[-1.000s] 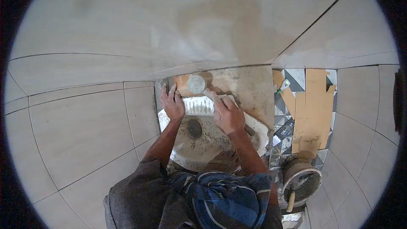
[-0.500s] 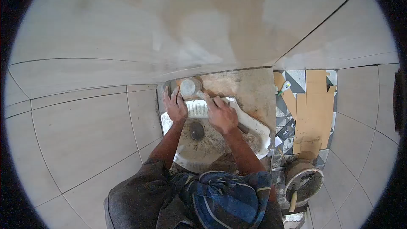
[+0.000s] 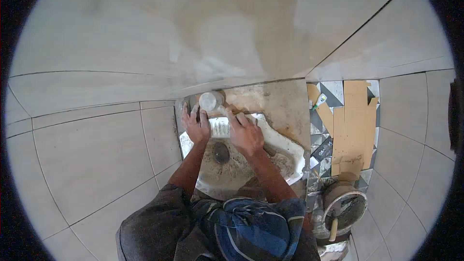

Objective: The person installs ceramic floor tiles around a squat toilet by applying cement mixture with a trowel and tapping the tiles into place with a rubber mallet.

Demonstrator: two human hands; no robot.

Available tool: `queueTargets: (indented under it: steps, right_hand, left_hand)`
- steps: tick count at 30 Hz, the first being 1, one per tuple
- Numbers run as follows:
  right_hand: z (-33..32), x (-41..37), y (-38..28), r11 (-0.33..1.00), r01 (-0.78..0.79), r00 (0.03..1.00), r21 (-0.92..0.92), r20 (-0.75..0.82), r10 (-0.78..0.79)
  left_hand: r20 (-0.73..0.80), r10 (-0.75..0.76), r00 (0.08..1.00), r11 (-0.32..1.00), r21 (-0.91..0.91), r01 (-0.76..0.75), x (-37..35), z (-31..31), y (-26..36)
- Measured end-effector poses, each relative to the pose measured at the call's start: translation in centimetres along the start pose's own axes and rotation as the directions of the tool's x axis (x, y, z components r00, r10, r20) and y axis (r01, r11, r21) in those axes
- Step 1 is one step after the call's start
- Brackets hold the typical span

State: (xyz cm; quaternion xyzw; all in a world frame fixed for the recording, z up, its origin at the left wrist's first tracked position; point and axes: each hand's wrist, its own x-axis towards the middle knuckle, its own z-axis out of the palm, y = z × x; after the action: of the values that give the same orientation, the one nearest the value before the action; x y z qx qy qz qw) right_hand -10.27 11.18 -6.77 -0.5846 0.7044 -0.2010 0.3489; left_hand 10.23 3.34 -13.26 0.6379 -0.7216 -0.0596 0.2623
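Observation:
A white ceramic squat toilet pan (image 3: 282, 152), dirt-smeared, is set in the floor below me, with a dark round opening (image 3: 221, 152) in its basin. My left hand (image 3: 195, 128) rests at the pan's far left edge, its fingers spread and nothing seen in them. Just beyond the fingertips stands a grey round pipe end (image 3: 210, 100). To the right of it, my right hand (image 3: 247, 136) lies over the far rim. Its index finger points forward close to the pipe's base, with the other fingers slightly bent; their undersides are hidden.
Tiled walls (image 3: 92, 159) close in on the left, ahead and right. Cardboard (image 3: 356, 130) covers patterned floor tiles on the right, beside a small bottle (image 3: 320, 100) and a dark box (image 3: 323, 150). Nearer me, a bucket (image 3: 345, 210) holds grey mix and a wooden-handled tool (image 3: 334, 229).
The whole view has shifted slightly. My right hand has moved a little against the far rim, while my left hand keeps nearly the same spread pose by the pipe.

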Motion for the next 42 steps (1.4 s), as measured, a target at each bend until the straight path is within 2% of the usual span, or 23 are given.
queueTargets:
  steps: [2, 4, 7, 11, 14, 16, 18, 20, 22, 26, 28, 29, 30, 31, 32, 33, 35, 36, 37, 38, 39, 40, 42]
  right_hand:
    - [0.5, -1.1, 0.1, 1.0, 0.007, 1.0, 0.013, -0.022, -0.006]
    - [1.0, -2.0, 0.2, 0.971, 0.236, 0.931, 0.041, -0.297, -0.214]
    - [2.2, -1.5, 0.7, 0.957, 0.284, 0.911, 0.055, -0.326, -0.252]
    - [1.0, -0.4, 0.4, 0.976, 0.212, 0.943, -0.056, -0.25, -0.219]
    - [1.3, -1.7, 0.1, 0.962, 0.271, 0.924, 0.025, -0.286, -0.253]
    - [2.0, -1.2, 0.2, 0.992, 0.129, 0.976, 0.0, -0.178, -0.127]
    - [1.7, -1.1, 0.4, 0.992, 0.115, 0.978, 0.053, -0.184, -0.103]
    - [0.1, -3.1, 0.1, 0.992, 0.079, 0.985, 0.1, -0.161, -0.062]
    - [-2.8, -5.3, -0.4, 0.903, 0.257, 0.871, 0.345, -0.486, -0.062]
    - [-5.2, -10.6, 4.3, 0.934, 0.316, 0.791, 0.168, -0.591, -0.161]
    - [-9.6, -12.3, 5.7, 0.998, 0.048, 0.932, -0.051, -0.356, -0.063]
    - [-11.2, -12.8, 5.0, 0.979, -0.073, 0.969, -0.189, -0.247, 0.024]
    - [-12.9, -13.2, 3.2, 0.976, -0.066, 0.971, -0.206, -0.239, 0.015]
    - [-14.9, -13.2, 0.9, 0.976, -0.007, 0.936, 0.218, -0.343, 0.083]
    - [-16.0, -13.0, -0.7, 0.797, 0.099, 0.895, 0.596, -0.403, 0.19]
    - [-16.2, -12.6, -1.7, 0.803, 0.1, 0.895, 0.587, -0.406, 0.185]
    - [-16.2, -11.4, -3.5, 0.714, 0.321, 0.812, 0.622, -0.569, 0.13]
    - [-15.9, -11.1, -3.1, 0.722, 0.325, 0.807, 0.61, -0.578, 0.125]
    - [-15.7, -10.6, -2.6, 0.93, 0.072, 0.886, 0.36, -0.451, 0.105]
    - [-15.6, -10.3, -2.3, 0.988, -0.152, 0.938, 0.017, -0.312, 0.149]
    - [-14.6, -9.9, -2.4, 0.965, -0.159, 0.944, 0.209, -0.255, 0.211]
    - [-14.0, -9.1, -2.5, 0.966, -0.16, 0.944, 0.201, -0.255, 0.21]
    - [-12.9, -7.1, -2.4, 0.992, -0.065, 0.959, -0.105, -0.281, 0.033]
  left_hand:
    - [0.042, -0.044, 0.998, 0.999, 0.016, 0.043, -0.5, 0.1, -0.6]
    - [0.077, -0.063, 0.995, 0.998, 0.011, 0.062, -1.0, 0.0, -1.3]
    - [0.06, -0.017, 0.998, 0.999, 0.053, 0.013, -0.9, 0.4, -1.7]
    - [-0.015, 0.055, 0.998, 0.997, 0.059, -0.054, -0.6, 0.5, -1.1]
    - [0.043, -0.017, 0.999, 0.999, 0.046, 0.015, -0.6, 0.2, -0.9]
    - [0.023, -0.024, 0.999, 0.999, 0.049, 0.023, -0.6, 0.2, -0.5]
    - [0.001, -0.042, 0.999, 0.999, 0.027, 0.042, 0.0, 0.3, -0.5]
    - [-0.04, 0.043, 0.998, 0.999, -0.001, -0.043, -0.5, 0.1, -0.3]
    - [-0.034, 0.007, 0.999, 0.998, -0.069, -0.009, -0.6, -0.3, 0.3]
    - [-0.015, -0.083, 0.996, 0.996, 0.009, 0.083, -0.3, -0.5, 1.1]
    - [-0.069, -0.036, 0.997, 0.999, -0.015, 0.035, -0.4, -0.3, 0.8]
    - [-0.031, -0.103, 0.994, 0.994, 0.019, 0.103, -0.3, -0.6, 1.3]
    - [-0.036, -0.119, 0.992, 0.993, 0.01, 0.12, -0.5, -0.8, 1.4]
    - [-0.042, -0.123, 0.992, 0.992, 0.002, 0.123, -0.4, -0.9, 1.5]
    - [-0.047, -0.123, 0.991, 0.992, -0.006, 0.123, -0.3, -0.9, 1.3]
    - [-0.042, -0.114, 0.993, 0.993, -0.004, 0.114, -0.3, -0.8, 1.0]
    - [-0.043, -0.11, 0.993, 0.994, -0.01, 0.109, -0.4, -0.9, 0.6]
    - [-0.045, -0.1, 0.994, 0.995, -0.004, 0.1, -0.4, -0.9, 0.5]
    - [-0.044, -0.098, 0.994, 0.995, -0.018, 0.097, -0.3, -0.9, 0.5]
    - [-0.056, -0.093, 0.994, 0.995, -0.032, 0.091, -0.4, -0.9, 0.5]
    - [-0.071, -0.089, 0.993, 0.995, -0.042, 0.086, -0.3, -0.7, 0.4]
    - [-0.071, -0.095, 0.993, 0.995, -0.048, 0.091, -0.1, -0.7, 0.5]
    - [-0.099, -0.071, 0.993, 0.997, -0.018, 0.07, -0.3, -0.8, 0.7]
